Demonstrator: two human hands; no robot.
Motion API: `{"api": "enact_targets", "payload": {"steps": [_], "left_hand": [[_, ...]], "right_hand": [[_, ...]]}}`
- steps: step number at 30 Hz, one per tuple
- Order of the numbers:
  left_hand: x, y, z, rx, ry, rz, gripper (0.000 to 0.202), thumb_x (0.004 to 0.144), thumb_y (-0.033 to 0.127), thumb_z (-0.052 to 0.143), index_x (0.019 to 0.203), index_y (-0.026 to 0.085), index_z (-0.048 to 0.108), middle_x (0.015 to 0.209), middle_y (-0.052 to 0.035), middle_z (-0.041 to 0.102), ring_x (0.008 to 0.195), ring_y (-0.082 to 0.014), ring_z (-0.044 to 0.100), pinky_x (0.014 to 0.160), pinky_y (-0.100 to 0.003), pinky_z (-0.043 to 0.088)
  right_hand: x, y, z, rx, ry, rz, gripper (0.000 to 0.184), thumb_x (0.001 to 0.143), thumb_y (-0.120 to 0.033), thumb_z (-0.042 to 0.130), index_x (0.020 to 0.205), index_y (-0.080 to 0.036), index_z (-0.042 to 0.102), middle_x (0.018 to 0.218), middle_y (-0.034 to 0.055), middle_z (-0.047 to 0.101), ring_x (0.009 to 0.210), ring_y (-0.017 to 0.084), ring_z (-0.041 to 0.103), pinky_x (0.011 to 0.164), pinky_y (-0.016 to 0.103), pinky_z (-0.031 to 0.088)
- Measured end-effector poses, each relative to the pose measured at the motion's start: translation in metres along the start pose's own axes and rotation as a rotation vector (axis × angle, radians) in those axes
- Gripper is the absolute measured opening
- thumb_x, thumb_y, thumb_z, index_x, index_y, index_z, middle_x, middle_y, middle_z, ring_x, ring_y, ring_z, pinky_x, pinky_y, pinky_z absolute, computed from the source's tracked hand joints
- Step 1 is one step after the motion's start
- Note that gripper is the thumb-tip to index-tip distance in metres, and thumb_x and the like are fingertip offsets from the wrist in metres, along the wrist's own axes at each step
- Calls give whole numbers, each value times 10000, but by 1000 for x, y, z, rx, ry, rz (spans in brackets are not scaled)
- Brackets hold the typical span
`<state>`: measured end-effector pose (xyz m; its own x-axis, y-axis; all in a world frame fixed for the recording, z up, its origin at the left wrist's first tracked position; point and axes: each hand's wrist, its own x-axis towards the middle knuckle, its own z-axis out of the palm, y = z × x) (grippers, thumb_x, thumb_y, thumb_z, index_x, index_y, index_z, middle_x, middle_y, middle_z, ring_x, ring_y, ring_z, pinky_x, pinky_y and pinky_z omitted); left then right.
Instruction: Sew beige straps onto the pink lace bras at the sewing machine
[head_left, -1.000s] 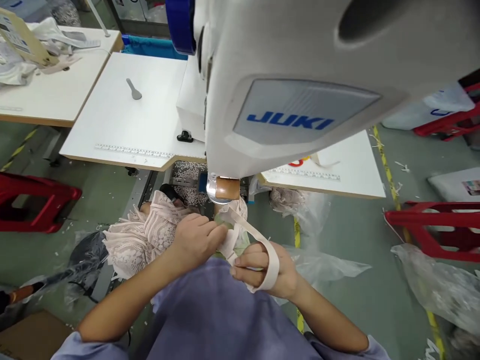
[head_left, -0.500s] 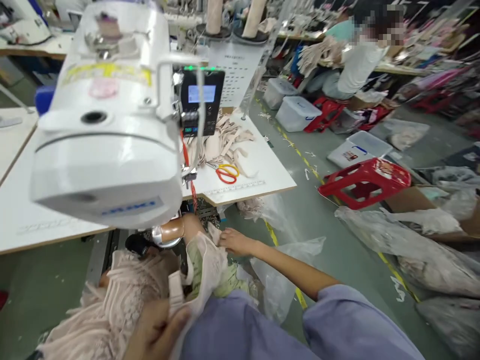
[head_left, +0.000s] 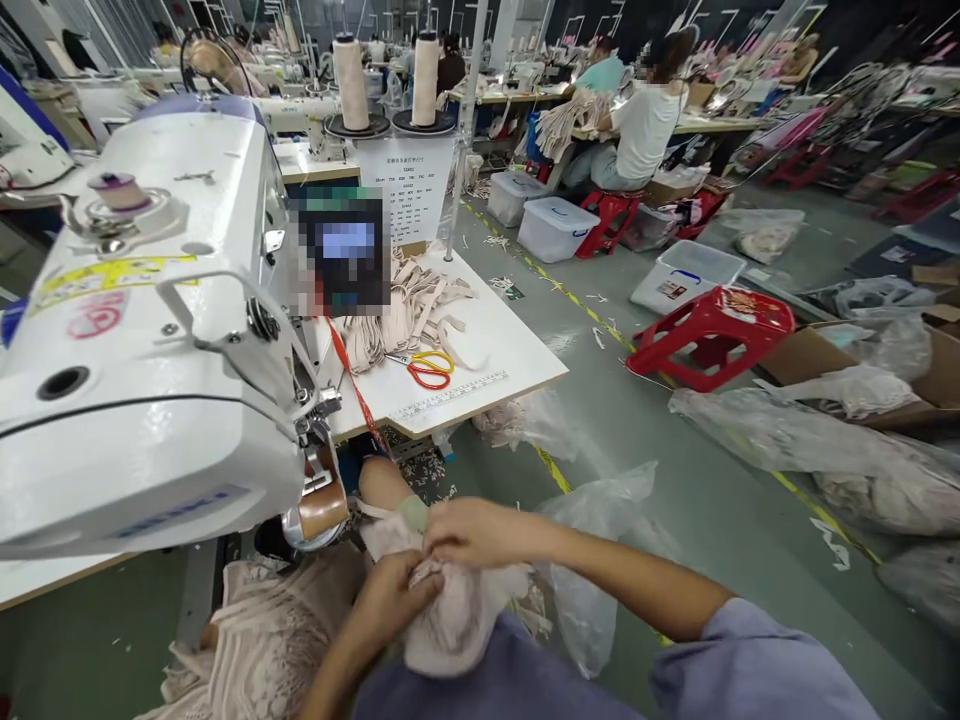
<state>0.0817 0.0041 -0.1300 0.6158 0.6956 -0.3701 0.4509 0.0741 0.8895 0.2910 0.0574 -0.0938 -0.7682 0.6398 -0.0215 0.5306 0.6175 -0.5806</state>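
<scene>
Over my lap, a beige bra (head_left: 450,635) is bunched up with its cup towards me. My left hand (head_left: 394,600) is closed on its left side, thumb on top of the fabric. Close beside it, my right hand (head_left: 472,534) grips the bra's upper part with curled fingers. The fingertips of both hands nearly meet, and some are hidden in the cloth. A heap of beige bras (head_left: 262,630) lies to the left of my left hand. Above it stands a white sewing machine (head_left: 150,430).
On the white table (head_left: 517,350) lie beige straps (head_left: 405,310) and red-and-yellow scissors (head_left: 429,368). A red stool (head_left: 712,335), clear plastic bins (head_left: 559,228) and plastic bags (head_left: 795,470) stand or lie on the floor at right. A co-worker (head_left: 649,130) sits further back.
My hands have come together over my lap, the left moving up and right. The bra, stretched between them before, is now bunched. The camera view has shifted and sharpened.
</scene>
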Motion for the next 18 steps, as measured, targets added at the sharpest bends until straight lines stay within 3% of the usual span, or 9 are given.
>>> {"api": "enact_targets", "payload": {"steps": [2,3,4,6,8,10,12,16,18], "left_hand": [[-4,-2,3,-127,-126,-67,504,868,623,527,685,155,564,631,-6,526,613,-161,496,594,-269,400],[-8,-2,2,-187,-158,-51,528,853,653,549,671,157,545,627,4,501,615,-150,479,595,-259,388],[-12,-2,1,-256,-169,-21,521,835,659,589,706,155,556,664,3,516,655,-152,495,627,-255,400],[-19,1,-2,-382,-145,14,496,813,643,652,840,150,602,787,-20,580,773,-176,545,726,-264,433],[-24,3,-3,-411,-88,-5,514,825,654,640,902,146,621,833,-42,610,804,-192,561,749,-277,443],[-27,3,-2,-373,-25,-43,545,854,682,580,843,139,621,785,-47,607,749,-188,548,707,-278,437],[-29,0,0,-322,44,-56,578,874,702,529,792,137,620,769,-57,611,746,-197,546,700,-286,441],[-29,-4,7,-242,166,-40,585,864,709,539,847,137,664,840,-73,650,828,-231,570,771,-311,467],[-30,-3,10,-210,185,-57,603,859,725,527,814,141,669,803,-70,646,803,-233,568,756,-315,468]], "right_hand": [[2,33,-34,-98,249,281,246,930,-274,597,1156,-210,671,1116,70,683,1015,213,617,884,320,486],[3,55,-54,-221,394,501,331,910,-295,621,1225,-197,643,1229,110,645,1116,254,582,963,365,464],[6,77,-74,-268,469,623,413,921,-275,588,1311,-136,588,1330,187,575,1201,310,530,1016,428,425],[12,118,-108,-295,512,747,428,913,-239,570,1305,-69,582,1328,255,550,1195,359,518,1014,472,400],[18,148,-131,-278,482,797,289,900,-206,566,1145,-98,675,1202,215,632,1108,329,568,952,415,425],[25,163,-145,-252,471,837,197,901,-193,554,1004,-128,708,1092,172,681,1036,293,598,882,362,437],[36,169,-153,-219,506,871,180,902,-241,578,985,-133,695,1057,158,694,998,277,606,831,337,436],[81,168,-170,-112,678,862,344,920,-454,583,1090,-158,627,1117,131,681,987,239,592,805,309,420],[110,166,-179,-16,745,853,351,929,-498,557,994,-160,629,1040,116,692,939,223,593,793,302,417]]}}
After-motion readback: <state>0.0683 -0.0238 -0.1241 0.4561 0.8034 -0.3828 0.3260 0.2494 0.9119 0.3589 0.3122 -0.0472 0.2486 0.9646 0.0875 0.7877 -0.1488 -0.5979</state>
